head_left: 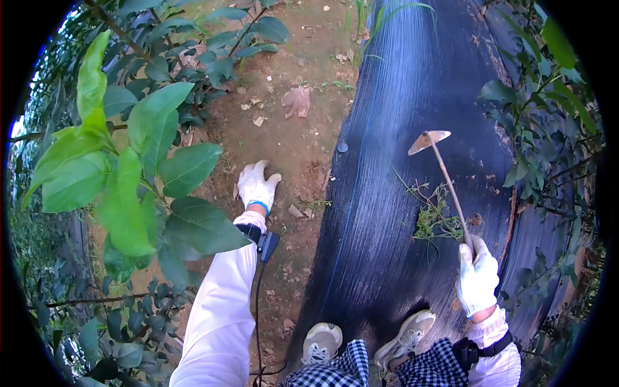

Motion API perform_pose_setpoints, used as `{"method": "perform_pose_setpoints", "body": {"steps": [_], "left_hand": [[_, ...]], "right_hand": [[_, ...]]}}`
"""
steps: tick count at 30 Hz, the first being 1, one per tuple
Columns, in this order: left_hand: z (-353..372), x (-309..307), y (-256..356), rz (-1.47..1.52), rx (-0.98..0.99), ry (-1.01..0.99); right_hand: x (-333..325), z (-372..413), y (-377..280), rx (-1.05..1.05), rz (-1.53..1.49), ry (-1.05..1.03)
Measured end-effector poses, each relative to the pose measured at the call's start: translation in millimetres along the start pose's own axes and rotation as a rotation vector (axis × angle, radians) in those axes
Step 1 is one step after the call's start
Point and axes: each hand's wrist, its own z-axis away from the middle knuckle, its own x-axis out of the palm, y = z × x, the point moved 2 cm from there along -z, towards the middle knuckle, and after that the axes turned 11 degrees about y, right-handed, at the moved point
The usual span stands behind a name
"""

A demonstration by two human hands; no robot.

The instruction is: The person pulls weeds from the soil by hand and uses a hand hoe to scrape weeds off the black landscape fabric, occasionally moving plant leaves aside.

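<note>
My left hand (258, 186), in a white glove, reaches over the bare soil with its fingers apart and nothing visible in them. At the right, my right hand (477, 274), also gloved, grips the handle of a small hoe (449, 175). The hoe's metal blade points away from me, over the black ground sheet (393, 213). Pulled-looking green weeds (435, 216) lie on the sheet just left of the handle.
Leafy branches (138, 168) crowd the left side, close to the camera. More foliage (548, 109) hangs at the right. A dry leaf (296, 102) lies on the soil path. My shoes (322, 342) stand at the bottom. A cable runs down beside my left arm.
</note>
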Motion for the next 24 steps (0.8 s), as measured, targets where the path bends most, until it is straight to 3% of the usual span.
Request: {"method": "perform_pose_setpoints", "body": {"steps": [2,5,7,9,11,14,17,20,21,24], "left_hand": [[-6,9,4,-0.062,0.105,-0.113],[-15,20,-8,-0.029,0.001,-0.162],[-11,12,-37,0.184,-0.083,0.236],[-14,-2,-71,0.299,-0.470,0.413],[-16,-5,-113,0.091,-0.517,0.441],[-25,-7,-100,-0.247,-0.075,0.406],[-49,-6,-107,-0.206,-0.156,0.031],[-59,1,-135,-0.331,-0.056,-0.089],[-53,1,-127,-0.222,-0.107,-0.093],[-31,35,-138,0.397,-0.408,-0.109]], "right_hand": [[2,2,2,-0.049,-0.012,0.003],[-1,1,2,-0.057,-0.016,0.001],[-1,1,5,-0.023,-0.035,0.017],[2,2,9,-0.009,-0.058,0.033],[5,2,18,-0.004,-0.094,0.040],[3,-1,13,-0.015,-0.004,0.013],[-3,-10,9,0.021,0.080,-0.030],[-3,-16,-4,-0.076,0.114,-0.006],[-8,-15,-10,-0.145,0.180,0.022],[-9,-19,4,-0.100,0.261,-0.047]]}}
